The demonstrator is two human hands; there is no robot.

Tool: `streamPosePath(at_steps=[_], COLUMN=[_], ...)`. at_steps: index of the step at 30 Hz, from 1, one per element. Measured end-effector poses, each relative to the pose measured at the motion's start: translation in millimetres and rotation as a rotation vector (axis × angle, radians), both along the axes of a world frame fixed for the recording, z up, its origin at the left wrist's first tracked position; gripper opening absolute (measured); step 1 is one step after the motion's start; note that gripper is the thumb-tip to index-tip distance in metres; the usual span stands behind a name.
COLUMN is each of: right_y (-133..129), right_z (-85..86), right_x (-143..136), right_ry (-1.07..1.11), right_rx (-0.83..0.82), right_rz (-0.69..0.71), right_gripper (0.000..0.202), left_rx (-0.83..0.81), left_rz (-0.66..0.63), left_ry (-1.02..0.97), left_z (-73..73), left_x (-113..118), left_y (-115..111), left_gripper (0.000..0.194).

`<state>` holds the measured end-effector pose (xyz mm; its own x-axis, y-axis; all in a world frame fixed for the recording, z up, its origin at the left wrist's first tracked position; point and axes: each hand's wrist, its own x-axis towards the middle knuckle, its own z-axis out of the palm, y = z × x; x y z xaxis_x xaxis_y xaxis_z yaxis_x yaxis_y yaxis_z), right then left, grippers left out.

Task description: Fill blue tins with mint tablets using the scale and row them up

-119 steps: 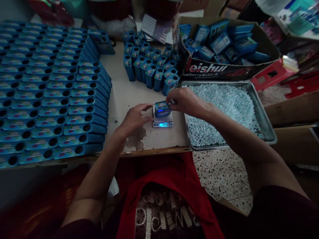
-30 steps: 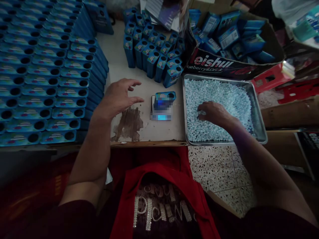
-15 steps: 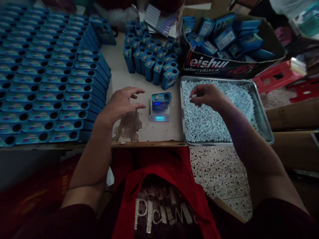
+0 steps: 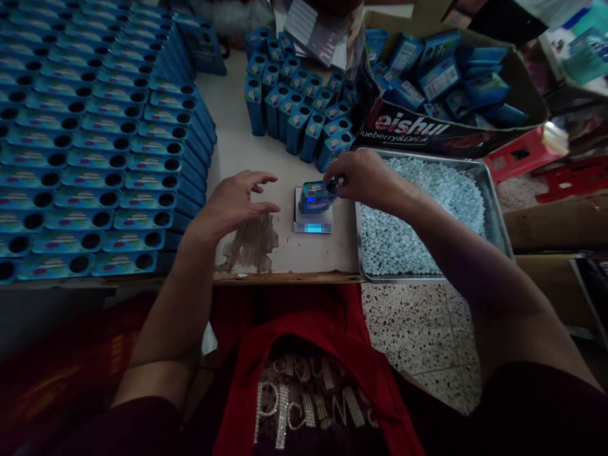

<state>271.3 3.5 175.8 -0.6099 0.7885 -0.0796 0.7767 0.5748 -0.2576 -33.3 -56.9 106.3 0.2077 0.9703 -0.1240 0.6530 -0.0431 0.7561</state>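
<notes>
A blue pack [image 4: 315,197] with a hole in its top stands on a small scale [image 4: 300,224] with a lit display. My right hand [image 4: 363,180] is at the pack's right end, its fingertips pinched over the hole with a small pale candy [image 4: 340,182] showing between them. To the left of the scale, my left hand [image 4: 237,201] hovers over the table with thumb and fingers apart, holding nothing. A metal tray [image 4: 360,253] of pale blue candies [image 4: 403,237] lies under my right forearm.
Rows of blue packs [image 4: 95,161] fill the table's left side. A smaller group of packs [image 4: 297,123] stands behind the scale. At the back right is a cardboard box [image 4: 408,130] of blue packs, with a red plastic piece [image 4: 522,152] beside the tray.
My right hand has moved left from above the tray to the top of the pack on the scale. My left hand has stayed nearly still. The view has shifted slightly.
</notes>
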Motion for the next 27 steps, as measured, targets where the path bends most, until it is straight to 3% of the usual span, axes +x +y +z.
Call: streamPosePath(at_steps=[4,8,11,13,15,17,21,27], right_y=[-5,-12,-21,-32,-46,-57,-63,-50], right_z=[3.9,-1.4,-23.0,-41.9,-57.5,-65.2,-57.2,-36.9], right_x=[-3,41,98,129,145,148,148,168], right_ry=[0.074,0.116,-0.089,-0.262,-0.345,-0.371,-0.361,0.019], right_rx=[0.007,0.099,0.065,-0.046,-0.094,-0.082,-0.094,-0.115], right_rz=[-0.051,-0.186,-0.295,-0.262,-0.184,-0.127,-0.173,-0.538], right_gripper=[0.025,0.023,0.026,0.046,0.061,0.055,0.028,0.015], left_rx=[-0.011,-0.015,-0.007,-0.007,-0.012,-0.017,0.008,0.060], left_rz=[0.001,0.016,0.032,0.040,0.023,-0.003,0.012,0.049], left_ry=[-0.011,-0.024,-0.018,-0.020,-0.036,-0.043,0.051,0.119], left_z=[3.2,3.1,-0.5,-2.3,-1.6,1.6,8.3,6.2], left_x=[1,-7,-11,-9,-1,9,19,10], left_y=[3,3,4,5,7,8,11,11], left_gripper=[0.069,0.070,0.069,0.068,0.068,0.069,0.070,0.068])
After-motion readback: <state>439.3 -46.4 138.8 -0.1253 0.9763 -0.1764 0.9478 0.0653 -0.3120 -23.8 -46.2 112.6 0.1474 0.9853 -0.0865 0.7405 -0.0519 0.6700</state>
